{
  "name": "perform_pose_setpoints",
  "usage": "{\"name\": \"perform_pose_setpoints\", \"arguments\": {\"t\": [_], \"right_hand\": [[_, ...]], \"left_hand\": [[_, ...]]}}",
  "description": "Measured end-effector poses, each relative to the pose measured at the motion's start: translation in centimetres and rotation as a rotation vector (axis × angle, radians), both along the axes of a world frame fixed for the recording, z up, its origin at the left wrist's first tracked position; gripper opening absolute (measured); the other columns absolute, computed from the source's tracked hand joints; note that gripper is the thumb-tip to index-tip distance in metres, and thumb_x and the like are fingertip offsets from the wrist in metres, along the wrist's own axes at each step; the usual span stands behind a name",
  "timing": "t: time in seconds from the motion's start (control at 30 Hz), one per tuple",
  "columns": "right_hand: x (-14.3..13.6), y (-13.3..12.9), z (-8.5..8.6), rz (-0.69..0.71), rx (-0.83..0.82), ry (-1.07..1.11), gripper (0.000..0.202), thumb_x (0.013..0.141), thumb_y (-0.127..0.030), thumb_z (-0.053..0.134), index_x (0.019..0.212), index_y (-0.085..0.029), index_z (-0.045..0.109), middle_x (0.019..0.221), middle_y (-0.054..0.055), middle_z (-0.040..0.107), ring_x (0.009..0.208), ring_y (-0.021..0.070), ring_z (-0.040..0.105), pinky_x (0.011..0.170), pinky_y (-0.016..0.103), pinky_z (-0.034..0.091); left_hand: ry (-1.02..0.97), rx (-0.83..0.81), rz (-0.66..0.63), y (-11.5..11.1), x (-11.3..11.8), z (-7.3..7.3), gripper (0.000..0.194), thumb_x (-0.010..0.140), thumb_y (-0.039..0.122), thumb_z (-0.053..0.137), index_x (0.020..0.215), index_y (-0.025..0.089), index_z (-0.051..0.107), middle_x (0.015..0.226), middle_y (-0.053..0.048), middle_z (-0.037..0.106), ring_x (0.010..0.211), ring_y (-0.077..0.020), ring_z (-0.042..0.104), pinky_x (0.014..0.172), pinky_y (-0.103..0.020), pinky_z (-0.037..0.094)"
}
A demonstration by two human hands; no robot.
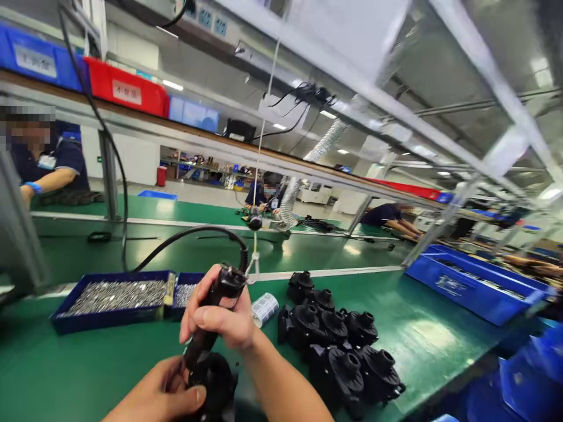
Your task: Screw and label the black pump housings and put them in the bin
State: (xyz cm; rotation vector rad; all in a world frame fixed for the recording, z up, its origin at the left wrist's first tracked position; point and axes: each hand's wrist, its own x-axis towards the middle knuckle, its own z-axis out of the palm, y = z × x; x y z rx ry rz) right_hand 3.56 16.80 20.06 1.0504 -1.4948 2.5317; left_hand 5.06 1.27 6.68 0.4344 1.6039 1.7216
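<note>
My right hand (224, 316) is wrapped round a black electric screwdriver (229, 282), which points down with its cable leaving the top. Its lower end meets a black plastic housing (215, 381) at the bottom of the view; the exact contact is hidden. My left hand (169, 387) grips this housing from the left, thumb on its near side. To the right, several similar black housings (341, 363) stand grouped on the green bench (422, 357). A white labelled roll (265, 309) lies just beyond my right wrist.
Blue trays of small metal screws (118, 296) sit at the left. A cord (264, 129) hangs down to the screwdriver. A blue bin (475, 284) stands at the right. Overhead, a shelf carries a red bin (125, 88). Co-workers, including one person (266, 193), sit across the bench.
</note>
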Motion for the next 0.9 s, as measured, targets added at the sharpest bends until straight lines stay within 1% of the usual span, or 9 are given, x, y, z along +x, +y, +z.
{"name": "perform_pose_setpoints", "arguments": {"t": [0.07, 0.13, 0.23, 0.47, 0.57, 0.67, 0.73, 0.83, 0.9], "right_hand": [[0.2, 0.2, 0.0, -0.021, 0.025, -0.030, 0.036, 0.081, -0.029, 0.089, 0.092, -0.020, 0.056, 0.065, -0.002, 0.066, 0.054, 0.0184, 0.069, 0.055, 0.026, 0.053], [0.2, 0.5, 0.1, -0.041, 0.047, -0.057, 0.034, 0.082, -0.029, 0.088, 0.092, -0.020, 0.056, 0.065, -0.002, 0.065, 0.053, 0.0179, 0.068, 0.053, 0.026, 0.052], [0.4, 0.7, 0.3, -0.038, 0.074, -0.080, 0.033, 0.084, -0.030, 0.087, 0.092, -0.021, 0.056, 0.066, -0.002, 0.064, 0.053, 0.0175, 0.066, 0.054, 0.028, 0.054], [0.6, 0.5, 0.3, -0.029, 0.112, -0.100, 0.033, 0.086, -0.032, 0.086, 0.092, -0.022, 0.056, 0.066, -0.002, 0.064, 0.053, 0.0183, 0.067, 0.053, 0.028, 0.053], [0.6, 0.3, 0.3, -0.053, 0.123, -0.085, 0.029, 0.086, -0.029, 0.084, 0.092, -0.022, 0.056, 0.067, -0.001, 0.066, 0.054, 0.0181, 0.067, 0.053, 0.029, 0.055], [0.7, 0.1, 0.2, -0.098, 0.115, -0.066, 0.026, 0.088, -0.027, 0.084, 0.094, -0.022, 0.059, 0.068, -0.001, 0.066, 0.054, 0.0172, 0.067, 0.055, 0.029, 0.056], [0.8, 0.1, 0.2, -0.111, 0.113, -0.069, 0.025, 0.088, -0.026, 0.084, 0.094, -0.022, 0.060, 0.067, -0.002, 0.066, 0.052, 0.0164, 0.065, 0.052, 0.027, 0.054], [0.9, 0.1, 0.0, -0.077, 0.102, -0.057, 0.023, 0.090, -0.024, 0.084, 0.095, -0.021, 0.062, 0.068, -0.002, 0.067, 0.051, 0.0157, 0.065, 0.050, 0.025, 0.053], [0.9, 0.1, 0.0, -0.038, 0.103, -0.049, 0.021, 0.092, -0.021, 0.082, 0.099, -0.021, 0.063, 0.072, 0.000, 0.070, 0.057, 0.0172, 0.069, 0.054, 0.026, 0.055]], "left_hand": [[0.038, -0.052, -0.033, -0.2, 0.3, 0.9, 0.071, 0.070, 0.078, 0.086, 0.095, 0.020, 0.055, 0.068, 0.006, 0.048, 0.049, -0.0088, 0.036, 0.045, -0.024, 0.034], [0.037, -0.088, -0.061, -0.5, 0.3, 1.7, 0.070, 0.073, 0.079, 0.084, 0.092, 0.021, 0.051, 0.062, 0.010, 0.043, 0.044, -0.0070, 0.030, 0.041, -0.023, 0.032], [0.020, -0.124, -0.051, -0.7, 0.1, 2.2, 0.069, 0.073, 0.079, 0.083, 0.091, 0.022, 0.047, 0.060, 0.011, 0.045, 0.041, -0.0066, 0.034, 0.039, -0.022, 0.031], [0.026, -0.160, -0.042, -0.8, 0.1, 1.9, 0.062, 0.077, 0.071, 0.081, 0.092, 0.022, 0.046, 0.058, 0.012, 0.045, 0.038, -0.0070, 0.036, 0.037, -0.022, 0.028], [0.026, -0.167, -0.043, -0.8, 0.1, 1.9, 0.059, 0.078, 0.068, 0.081, 0.093, 0.022, 0.047, 0.057, 0.012, 0.046, 0.038, -0.0078, 0.037, 0.037, -0.022, 0.028], [0.021, -0.153, -0.041, -0.8, 0.1, 1.9, 0.060, 0.076, 0.070, 0.082, 0.092, 0.022, 0.048, 0.055, 0.012, 0.045, 0.038, -0.0083, 0.036, 0.037, -0.023, 0.028], [0.014, -0.145, -0.041, -0.7, 0.1, 2.0, 0.061, 0.075, 0.071, 0.082, 0.092, 0.022, 0.050, 0.055, 0.012, 0.044, 0.038, -0.0082, 0.035, 0.039, -0.024, 0.028], [0.016, -0.145, -0.036, -0.7, 0.2, 2.2, 0.060, 0.074, 0.070, 0.083, 0.093, 0.022, 0.052, 0.055, 0.011, 0.045, 0.039, -0.0084, 0.035, 0.040, -0.024, 0.028], [0.024, -0.142, -0.026, -0.8, 0.2, 2.4, 0.058, 0.075, 0.068, 0.083, 0.094, 0.022, 0.053, 0.055, 0.011, 0.044, 0.039, -0.0089, 0.035, 0.040, -0.024, 0.028]]}}
